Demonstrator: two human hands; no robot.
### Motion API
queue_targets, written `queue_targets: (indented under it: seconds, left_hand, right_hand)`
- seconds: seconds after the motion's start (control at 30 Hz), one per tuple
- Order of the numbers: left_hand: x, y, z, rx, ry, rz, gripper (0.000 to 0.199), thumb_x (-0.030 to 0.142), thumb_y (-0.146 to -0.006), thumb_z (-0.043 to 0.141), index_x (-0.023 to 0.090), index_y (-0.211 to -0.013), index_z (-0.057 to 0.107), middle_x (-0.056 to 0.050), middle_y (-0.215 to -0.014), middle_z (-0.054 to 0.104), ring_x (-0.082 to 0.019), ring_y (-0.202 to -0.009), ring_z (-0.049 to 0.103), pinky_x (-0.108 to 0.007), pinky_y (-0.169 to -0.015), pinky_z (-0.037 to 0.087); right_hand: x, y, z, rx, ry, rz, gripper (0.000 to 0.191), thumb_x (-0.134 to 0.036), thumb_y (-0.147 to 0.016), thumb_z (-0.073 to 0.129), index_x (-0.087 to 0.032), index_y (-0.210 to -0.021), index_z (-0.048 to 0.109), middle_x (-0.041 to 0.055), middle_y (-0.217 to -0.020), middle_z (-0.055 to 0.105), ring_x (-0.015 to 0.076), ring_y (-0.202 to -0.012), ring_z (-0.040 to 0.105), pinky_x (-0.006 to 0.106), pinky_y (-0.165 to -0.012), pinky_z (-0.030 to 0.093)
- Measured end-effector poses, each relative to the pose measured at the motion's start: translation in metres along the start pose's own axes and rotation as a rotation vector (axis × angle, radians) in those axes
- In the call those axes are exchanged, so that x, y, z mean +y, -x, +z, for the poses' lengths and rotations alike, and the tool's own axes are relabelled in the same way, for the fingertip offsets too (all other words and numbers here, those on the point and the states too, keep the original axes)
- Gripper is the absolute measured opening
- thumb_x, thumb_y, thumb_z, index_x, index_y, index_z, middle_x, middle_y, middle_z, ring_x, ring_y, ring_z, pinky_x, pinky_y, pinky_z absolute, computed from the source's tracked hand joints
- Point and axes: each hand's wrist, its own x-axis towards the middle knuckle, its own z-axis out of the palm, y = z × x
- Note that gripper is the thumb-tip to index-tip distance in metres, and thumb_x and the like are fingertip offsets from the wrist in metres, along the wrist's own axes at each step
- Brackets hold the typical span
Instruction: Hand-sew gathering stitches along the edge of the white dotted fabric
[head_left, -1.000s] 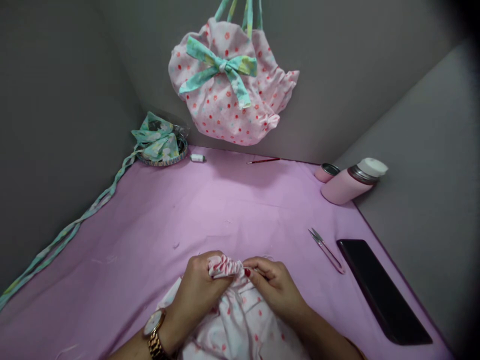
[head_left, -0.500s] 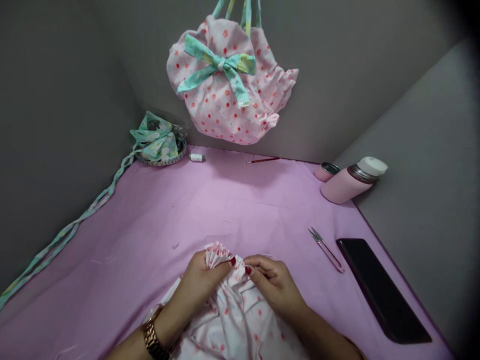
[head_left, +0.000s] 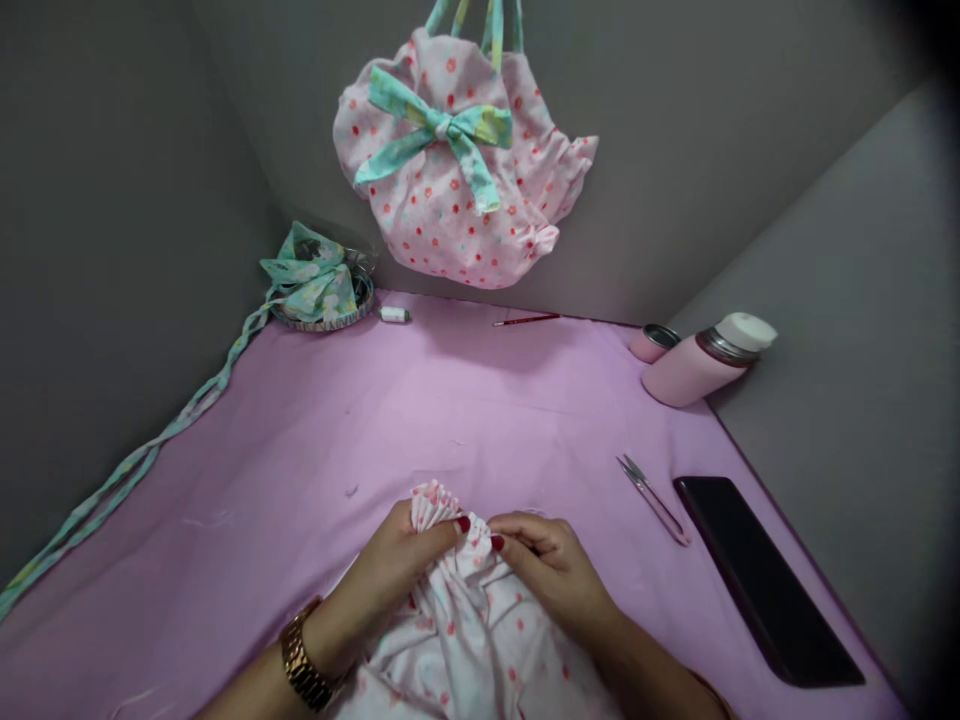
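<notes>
Pale fabric with small red flowers (head_left: 465, 640) lies bunched at the front of the table, its upper edge gathered into tight pleats. My left hand (head_left: 409, 550), with a watch (head_left: 304, 655) at the wrist, grips the pleated edge between thumb and fingers. Close beside it, my right hand (head_left: 551, 565) pinches the same gathered edge at its right end. Whether a needle or thread sits between the right fingertips is too small to make out.
Thread snips (head_left: 652, 500) and a long black case (head_left: 769, 580) lie to the right. Behind them stand a pink bottle (head_left: 697, 370) and a cup (head_left: 654, 343). At the back are a thread spool (head_left: 394, 315), a basket (head_left: 326, 322), a thin red stick (head_left: 529, 320) and a hanging flowered bag (head_left: 457, 240).
My left hand and wrist have shifted slightly to the left, with the watch turned a little. The right hand keeps almost the same place on the gathered fabric.
</notes>
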Motion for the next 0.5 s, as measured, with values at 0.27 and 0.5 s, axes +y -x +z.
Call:
queue_targets:
  seconds: [0.27, 0.5]
  left_hand:
    - [0.0033, 0.0011, 0.0000, -0.061, 0.041, -0.026, 0.015, 0.025, -0.076, 0.059, 0.012, -0.069, 0.061, -0.001, -0.062, 0.057, -0.011, -0.055, 0.051, -0.025, -0.055, 0.039]
    - [0.0028, 0.0025, 0.0051, -0.047, 0.057, -0.054, 0.018, 0.030, -0.075, 0.060, 0.013, -0.071, 0.063, -0.002, -0.063, 0.059, -0.013, -0.060, 0.054, -0.025, -0.058, 0.041]
  right_hand:
    - [0.0018, -0.0005, 0.0002, -0.020, -0.032, -0.009, 0.017, -0.024, -0.082, 0.056, -0.019, -0.085, 0.072, 0.0034, -0.073, 0.070, 0.0146, -0.066, 0.061, 0.022, -0.061, 0.046]
    - [0.0028, -0.0021, 0.0005, -0.014, -0.038, 0.008, 0.017, -0.028, -0.082, 0.057, -0.017, -0.080, 0.069, 0.0036, -0.071, 0.067, 0.0143, -0.065, 0.059, 0.022, -0.060, 0.045]
